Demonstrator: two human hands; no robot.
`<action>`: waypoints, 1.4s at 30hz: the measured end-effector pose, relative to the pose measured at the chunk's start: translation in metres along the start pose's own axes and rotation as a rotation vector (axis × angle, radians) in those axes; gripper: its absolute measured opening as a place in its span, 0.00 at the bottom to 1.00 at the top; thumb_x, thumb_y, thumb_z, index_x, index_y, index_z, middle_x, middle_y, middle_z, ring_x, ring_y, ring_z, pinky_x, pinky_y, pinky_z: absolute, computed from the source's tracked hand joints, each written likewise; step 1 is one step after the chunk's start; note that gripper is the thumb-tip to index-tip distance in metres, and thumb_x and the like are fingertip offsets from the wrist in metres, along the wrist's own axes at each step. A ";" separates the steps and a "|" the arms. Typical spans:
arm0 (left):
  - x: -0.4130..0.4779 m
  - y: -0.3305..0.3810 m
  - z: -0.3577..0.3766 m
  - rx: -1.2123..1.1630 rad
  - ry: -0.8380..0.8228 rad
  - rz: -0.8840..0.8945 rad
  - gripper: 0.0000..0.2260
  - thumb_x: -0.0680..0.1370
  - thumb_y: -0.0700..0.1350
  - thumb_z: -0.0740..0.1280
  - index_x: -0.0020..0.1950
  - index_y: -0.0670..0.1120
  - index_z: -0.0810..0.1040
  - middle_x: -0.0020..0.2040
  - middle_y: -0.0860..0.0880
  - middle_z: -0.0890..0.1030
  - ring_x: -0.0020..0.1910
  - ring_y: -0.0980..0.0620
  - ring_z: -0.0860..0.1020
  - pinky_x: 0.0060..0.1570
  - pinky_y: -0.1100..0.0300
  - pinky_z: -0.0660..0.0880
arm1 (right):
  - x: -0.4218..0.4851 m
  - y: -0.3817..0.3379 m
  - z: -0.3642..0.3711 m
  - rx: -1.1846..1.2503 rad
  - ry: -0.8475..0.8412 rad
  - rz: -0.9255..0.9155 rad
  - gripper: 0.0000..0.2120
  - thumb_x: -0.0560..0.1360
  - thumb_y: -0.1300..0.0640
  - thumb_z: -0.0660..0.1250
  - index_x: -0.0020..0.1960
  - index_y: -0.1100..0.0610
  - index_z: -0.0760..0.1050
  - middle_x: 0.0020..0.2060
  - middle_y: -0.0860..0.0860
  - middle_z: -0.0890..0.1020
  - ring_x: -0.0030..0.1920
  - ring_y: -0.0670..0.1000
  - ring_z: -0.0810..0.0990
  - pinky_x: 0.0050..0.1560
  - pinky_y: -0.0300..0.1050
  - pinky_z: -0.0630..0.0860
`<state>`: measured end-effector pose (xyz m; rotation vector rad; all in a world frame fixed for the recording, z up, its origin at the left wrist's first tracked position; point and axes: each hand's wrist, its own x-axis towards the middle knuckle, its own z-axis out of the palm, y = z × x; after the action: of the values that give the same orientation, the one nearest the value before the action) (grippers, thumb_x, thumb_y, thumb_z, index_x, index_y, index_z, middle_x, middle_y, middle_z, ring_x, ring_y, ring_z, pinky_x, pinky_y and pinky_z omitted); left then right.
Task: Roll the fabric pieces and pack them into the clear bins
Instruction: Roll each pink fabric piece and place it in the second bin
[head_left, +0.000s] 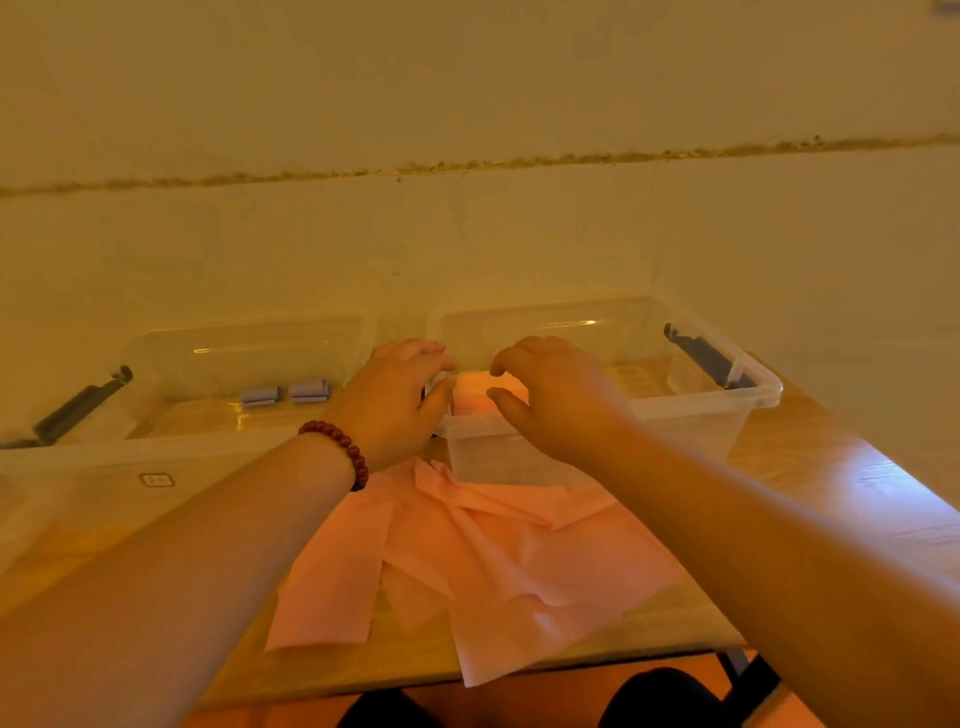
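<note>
rolled pink soft fabric piece (474, 392): inside near-left corner of right clear plastic bin (691, 415) | left hand (387, 402), beaded bracelet (345, 449): fingers curled round roll's left end | right hand (556, 395): pinches right end | flat creased pink fabric sheets (483, 561): near, on wooden desk (810, 467) | two grey-blue fabric rolls (284, 393): in left clear plastic bin (156, 447)

Single view, worn on the head, just above and behind the near edge of the table (810, 467). Faces forward and down across the table toward the wall (467, 104) at its far side. Close in, with both forearms running in from the bottom corners. Centred on the pink roll (470, 387) gripped between the left hand (389, 400) and the right hand (556, 400), over the table's far half. Wide-angle, taking in the table's right edge, the knees (660, 696) below its near edge, and much wall above.
</note>
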<state>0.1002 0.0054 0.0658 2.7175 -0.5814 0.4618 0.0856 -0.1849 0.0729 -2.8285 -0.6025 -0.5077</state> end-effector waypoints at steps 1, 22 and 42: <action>-0.007 0.002 -0.001 0.002 0.005 -0.001 0.16 0.82 0.48 0.58 0.67 0.47 0.74 0.71 0.48 0.69 0.71 0.49 0.63 0.68 0.58 0.58 | -0.006 -0.002 0.002 0.009 0.021 -0.002 0.15 0.80 0.48 0.61 0.64 0.51 0.74 0.62 0.50 0.77 0.63 0.55 0.72 0.61 0.50 0.69; -0.133 -0.012 0.036 -0.030 -0.139 -0.619 0.18 0.80 0.49 0.63 0.69 0.46 0.71 0.68 0.45 0.72 0.64 0.47 0.71 0.62 0.55 0.70 | -0.105 -0.052 0.072 0.219 -0.084 -0.041 0.20 0.81 0.47 0.60 0.72 0.49 0.69 0.72 0.49 0.70 0.72 0.53 0.65 0.71 0.50 0.62; -0.128 0.002 -0.039 -0.716 0.164 -0.442 0.01 0.76 0.49 0.68 0.45 0.55 0.79 0.44 0.56 0.82 0.46 0.59 0.80 0.46 0.62 0.76 | -0.057 -0.105 0.028 0.961 0.012 0.193 0.09 0.77 0.51 0.68 0.45 0.54 0.83 0.41 0.52 0.83 0.46 0.52 0.80 0.52 0.58 0.77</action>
<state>-0.0213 0.0610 0.0535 2.0077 -0.0582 0.2805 0.0005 -0.1039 0.0394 -1.9317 -0.4025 -0.1267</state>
